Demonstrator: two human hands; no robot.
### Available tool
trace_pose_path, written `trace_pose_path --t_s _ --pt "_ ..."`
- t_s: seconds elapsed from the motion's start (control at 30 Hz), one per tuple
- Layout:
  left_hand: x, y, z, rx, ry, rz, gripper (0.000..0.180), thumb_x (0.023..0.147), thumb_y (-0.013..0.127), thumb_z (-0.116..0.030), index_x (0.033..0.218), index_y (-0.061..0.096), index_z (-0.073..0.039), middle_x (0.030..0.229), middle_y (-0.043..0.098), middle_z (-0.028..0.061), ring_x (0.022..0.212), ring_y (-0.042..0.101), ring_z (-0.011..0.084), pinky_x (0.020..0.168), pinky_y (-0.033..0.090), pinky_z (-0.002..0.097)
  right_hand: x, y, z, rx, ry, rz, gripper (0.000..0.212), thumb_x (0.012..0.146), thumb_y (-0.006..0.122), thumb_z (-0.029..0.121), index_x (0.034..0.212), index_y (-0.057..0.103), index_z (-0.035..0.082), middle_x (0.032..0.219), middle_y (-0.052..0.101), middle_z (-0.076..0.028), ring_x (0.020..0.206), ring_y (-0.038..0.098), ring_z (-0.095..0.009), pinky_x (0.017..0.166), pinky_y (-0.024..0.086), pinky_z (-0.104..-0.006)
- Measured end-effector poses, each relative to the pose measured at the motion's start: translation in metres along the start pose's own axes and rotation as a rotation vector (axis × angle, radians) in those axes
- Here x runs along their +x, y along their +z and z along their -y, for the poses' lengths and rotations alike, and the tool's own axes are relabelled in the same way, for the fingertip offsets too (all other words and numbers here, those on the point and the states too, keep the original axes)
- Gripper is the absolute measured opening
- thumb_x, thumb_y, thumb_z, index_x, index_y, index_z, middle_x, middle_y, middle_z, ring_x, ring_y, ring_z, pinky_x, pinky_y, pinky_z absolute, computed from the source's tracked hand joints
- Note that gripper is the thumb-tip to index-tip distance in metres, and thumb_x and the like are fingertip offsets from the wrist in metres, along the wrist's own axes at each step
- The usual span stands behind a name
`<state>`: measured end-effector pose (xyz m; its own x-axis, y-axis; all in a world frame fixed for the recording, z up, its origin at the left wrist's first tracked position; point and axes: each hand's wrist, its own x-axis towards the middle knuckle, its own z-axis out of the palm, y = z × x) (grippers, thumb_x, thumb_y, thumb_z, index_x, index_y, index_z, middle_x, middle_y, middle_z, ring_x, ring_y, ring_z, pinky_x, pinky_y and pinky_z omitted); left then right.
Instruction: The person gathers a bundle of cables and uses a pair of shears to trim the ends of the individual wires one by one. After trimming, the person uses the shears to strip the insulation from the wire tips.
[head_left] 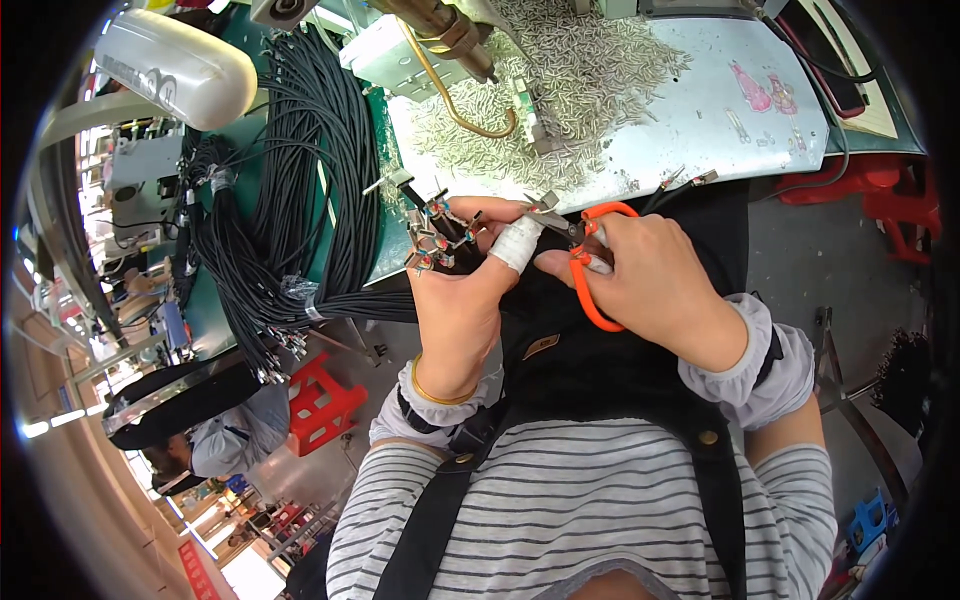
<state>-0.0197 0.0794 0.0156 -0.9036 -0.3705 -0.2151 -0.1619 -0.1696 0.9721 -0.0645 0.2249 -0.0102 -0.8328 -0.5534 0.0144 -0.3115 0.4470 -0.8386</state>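
Note:
My left hand [455, 315], with white tape wrapped round the thumb, is closed on a bunch of cable ends [430, 242] that carry small metal connectors and thin coloured wires. In my right hand [660, 280] is a pair of scissors [590, 308] with orange handles, my fingers through the loops. The blades point left and meet a small metal connector [543, 201] beside my left fingertips. Whether the blades touch it or grip it, I cannot tell. Two more cable ends [700, 180] lie at the table edge beyond my right hand.
A heap of small metal pins [590, 75] covers the white work surface [690, 130] under a machine head [440, 30]. Long black cables [310, 150] lie bundled at the left. Red stools [322, 405] stand lower left and at right. A person [235, 440] sits at left.

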Motion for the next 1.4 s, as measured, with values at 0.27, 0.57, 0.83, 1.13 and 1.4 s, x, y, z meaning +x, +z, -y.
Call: trace_pose_path --t_s 0.27,0.57,0.83,1.13,1.4 --pt "0.051 -0.011 0.004 -0.282 -0.205 0.171 0.012 0.079 0.059 -0.004 0.09 0.055 -0.002 0.062 0.044 -0.0048 0.044 0.031 0.0024 0.039 0.023 0.0183 0.011 -0.008 -0.002 0.702 0.356 0.058 0.026 0.081 0.06 0.019 0.069 0.051 -0.002 0.05 0.05 -0.006 0.038 0.047 -0.014 0.038 0.036 -0.0277" --pt "0.082 -0.009 -0.004 -0.252 -0.301 0.235 0.009 0.079 0.058 -0.005 0.086 0.052 -0.005 0.063 0.044 -0.0039 0.042 0.029 0.0021 0.037 0.022 0.017 0.076 -0.009 -0.015 0.493 0.137 -0.131 0.019 0.084 0.055 0.018 0.086 0.053 0.0 0.055 0.045 0.001 0.042 0.042 -0.006 0.04 0.036 -0.0187" --pt "0.085 -0.015 -0.004 -0.271 -0.316 0.231 0.011 0.078 0.057 -0.003 0.079 0.049 -0.009 0.063 0.046 -0.0032 0.042 0.029 0.0015 0.037 0.022 0.0164 0.079 -0.001 -0.022 0.628 0.104 -0.135 0.018 0.085 0.054 0.018 0.089 0.052 0.001 0.057 0.044 0.004 0.045 0.04 -0.003 0.04 0.036 -0.0181" --pt "0.086 -0.013 -0.006 -0.259 -0.317 0.236 0.009 0.078 0.057 -0.002 0.082 0.052 -0.008 0.064 0.046 -0.0032 0.041 0.029 0.0014 0.036 0.021 0.0161 0.081 0.001 -0.022 0.596 0.108 -0.15 0.014 0.085 0.054 0.017 0.087 0.051 0.003 0.058 0.043 0.004 0.046 0.04 -0.003 0.04 0.036 -0.0181" --pt "0.059 -0.018 -0.005 -0.344 -0.27 0.349 0.014 0.08 0.056 -0.003 0.094 0.055 0.0 0.069 0.051 0.001 0.051 0.041 0.0065 0.043 0.033 0.02 0.06 -0.009 -0.009 0.831 0.132 -0.071 0.014 0.084 0.055 0.015 0.081 0.049 0.003 0.059 0.042 0.003 0.046 0.039 -0.003 0.041 0.035 -0.0183"
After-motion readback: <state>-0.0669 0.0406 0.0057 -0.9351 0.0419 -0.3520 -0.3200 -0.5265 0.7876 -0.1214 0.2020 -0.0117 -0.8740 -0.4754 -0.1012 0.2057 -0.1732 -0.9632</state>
